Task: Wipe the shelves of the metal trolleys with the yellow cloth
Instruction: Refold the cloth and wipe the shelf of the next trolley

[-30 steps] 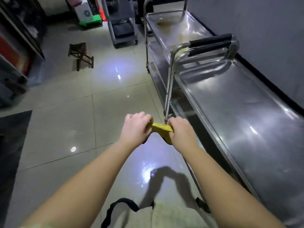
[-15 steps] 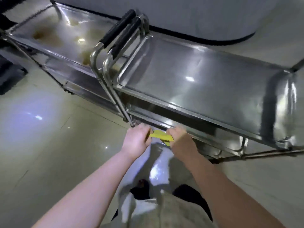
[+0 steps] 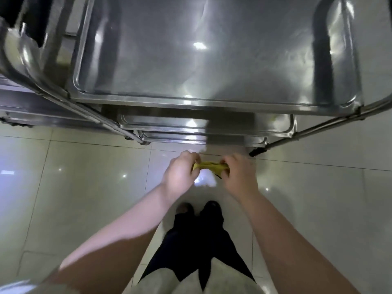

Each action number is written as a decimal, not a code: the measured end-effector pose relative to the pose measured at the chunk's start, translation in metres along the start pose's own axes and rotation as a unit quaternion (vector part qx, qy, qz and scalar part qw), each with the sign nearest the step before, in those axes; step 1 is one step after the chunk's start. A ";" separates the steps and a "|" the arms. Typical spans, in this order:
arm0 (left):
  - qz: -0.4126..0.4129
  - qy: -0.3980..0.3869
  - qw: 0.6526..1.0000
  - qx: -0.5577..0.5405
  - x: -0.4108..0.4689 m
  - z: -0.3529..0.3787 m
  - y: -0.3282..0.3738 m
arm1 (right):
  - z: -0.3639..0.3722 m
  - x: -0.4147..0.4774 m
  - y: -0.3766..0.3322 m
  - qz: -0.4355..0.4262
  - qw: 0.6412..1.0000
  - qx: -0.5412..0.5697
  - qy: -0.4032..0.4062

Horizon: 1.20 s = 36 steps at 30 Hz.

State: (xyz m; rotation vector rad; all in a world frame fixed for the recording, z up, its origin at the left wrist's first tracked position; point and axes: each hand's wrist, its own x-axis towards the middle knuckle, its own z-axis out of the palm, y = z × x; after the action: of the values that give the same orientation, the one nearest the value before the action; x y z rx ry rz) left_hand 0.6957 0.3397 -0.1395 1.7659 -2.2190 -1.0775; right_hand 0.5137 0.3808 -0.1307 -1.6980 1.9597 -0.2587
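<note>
**Hands hold a bunched yellow cloth in front of the trolley**

Both hands are out in front of the person, close together and low over the floor. Left hand (image 3: 180, 175) has its fingers curled round one end of a small, bunched-up yellow cloth (image 3: 209, 166), and right hand (image 3: 239, 177) grips the other end in the same way. The cloth runs as a short rumpled band between them. It hangs in the air near the trolley's near edge, touching no shelf.

Just beyond the hands stands a shiny stainless-steel trolley (image 3: 318, 128) with tubular legs. Its broad, rimmed top shelf (image 3: 191, 100) fills the far part of the view and catches bright spots of light. Beneath it, the front edges of two lower shelves (image 3: 191, 126) show, one below the other.

To the left, a second metal trolley (image 3: 21, 98) stands right beside the first; only its rounded frame and part of its shelves can be seen.

The glossy pale tiled floor (image 3: 84, 187) throws back a white glare directly under the cloth. Near the person's body, a pair of dark shoes (image 3: 199, 211) stands on the tiles, toes toward the trolley.
</note>
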 end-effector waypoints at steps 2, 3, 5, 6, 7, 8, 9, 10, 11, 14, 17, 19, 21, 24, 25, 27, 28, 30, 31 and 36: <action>-0.007 -0.020 1.000 -0.012 0.012 0.021 0.003 | 0.012 0.006 0.023 0.019 1.000 -0.002 0.010; -0.015 -0.029 0.999 -0.030 0.018 0.030 0.004 | 0.017 0.011 0.034 0.025 1.000 -0.009 0.014; -0.012 -0.057 0.997 -0.055 0.031 0.050 0.004 | 0.028 0.022 0.053 0.041 0.998 -0.042 0.014; -0.003 -0.066 0.996 -0.066 0.039 0.060 0.002 | 0.033 0.029 0.060 0.048 0.997 -0.060 0.011; 0.004 -0.072 0.994 -0.081 0.048 0.068 0.001 | 0.037 0.038 0.066 0.050 0.996 -0.075 0.012; 0.002 -0.074 0.992 -0.099 0.058 0.075 0.000 | 0.040 0.051 0.070 0.050 0.995 -0.089 0.017; -0.014 -0.072 0.990 -0.118 0.071 0.081 -0.001 | 0.042 0.067 0.073 0.050 0.993 -0.107 0.024; -0.037 -0.065 0.987 -0.140 0.086 0.086 -0.002 | 0.043 0.087 0.074 0.049 0.990 -0.129 0.034; -0.058 -0.055 0.983 -0.167 0.104 0.091 -0.005 | 0.045 0.111 0.076 0.047 0.987 -0.148 0.044; -0.083 -0.017 0.975 -0.206 0.167 0.100 -0.024 | 0.059 0.187 0.077 0.028 0.980 -0.185 0.071; -0.059 0.027 0.995 -0.079 0.224 0.110 -0.069 | 0.102 0.240 0.079 0.016 0.976 -0.199 0.090; -0.034 0.094 0.993 0.058 0.251 0.120 -0.107 | 0.135 0.259 0.085 0.032 0.983 -0.162 0.074; -0.005 0.163 0.979 0.122 0.272 0.124 -0.142 | 0.167 0.273 0.096 0.021 0.991 -0.126 0.050; 0.069 0.162 0.974 0.146 0.307 0.122 -0.175 | 0.198 0.289 0.111 -0.020 0.988 -0.142 0.051; 0.083 0.152 0.970 0.168 0.320 0.123 -0.180 | 0.205 0.294 0.114 -0.026 0.986 -0.152 0.060; 0.096 0.147 0.960 0.220 0.344 0.126 -0.183 | 0.214 0.304 0.116 -0.018 0.984 -0.162 0.078; 0.102 0.146 0.953 0.245 0.352 0.128 -0.182 | 0.217 0.309 0.114 -0.011 0.983 -0.161 0.086; 0.121 0.157 0.940 0.277 0.367 0.134 -0.176 | 0.224 0.316 0.111 0.002 0.980 -0.164 0.110; 0.130 0.163 0.937 0.280 0.374 0.137 -0.172 | 0.227 0.318 0.110 0.006 0.978 -0.167 0.124; 0.145 0.136 0.944 0.265 0.392 0.150 -0.160 | 0.233 0.317 0.119 0.023 0.979 -0.162 0.121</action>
State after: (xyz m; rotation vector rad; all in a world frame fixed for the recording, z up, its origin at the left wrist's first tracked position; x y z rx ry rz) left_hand 0.6271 0.0484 -0.4744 1.5392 -2.6235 -0.1664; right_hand 0.5070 0.1437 -0.4666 -1.8934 2.3213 -0.1389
